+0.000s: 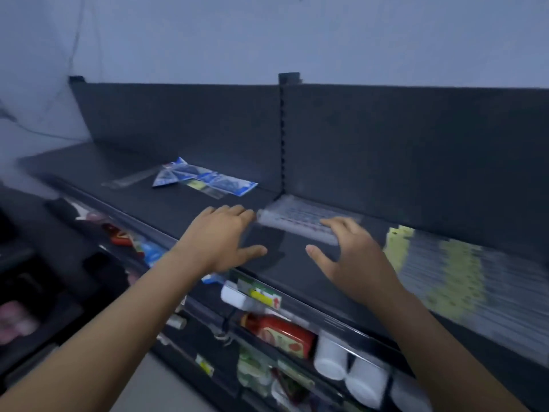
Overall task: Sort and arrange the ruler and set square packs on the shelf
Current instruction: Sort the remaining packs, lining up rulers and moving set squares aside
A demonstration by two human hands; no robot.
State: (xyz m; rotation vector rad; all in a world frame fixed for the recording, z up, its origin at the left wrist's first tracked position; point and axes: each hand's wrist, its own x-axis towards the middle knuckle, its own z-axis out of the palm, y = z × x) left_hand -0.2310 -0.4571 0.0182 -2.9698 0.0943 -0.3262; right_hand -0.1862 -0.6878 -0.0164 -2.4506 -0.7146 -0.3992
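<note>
A stack of clear ruler packs [292,217] lies on the dark top shelf [184,209] near the centre upright. My left hand [221,237] touches the stack's left end with fingertips. My right hand [353,257] rests its fingers on the stack's right end, thumb spread. Both hands have fingers apart. Blue and white set square packs [205,178] lie further back on the left, beside a single clear ruler [130,179]. A long row of clear packs with yellow labels [454,275] lies to the right, blurred.
A dark back panel [416,150] and a slotted upright [282,138] stand behind the shelf. Lower shelves hold a red packet [282,333], white jars [329,358] and other goods. The aisle floor lies at bottom left.
</note>
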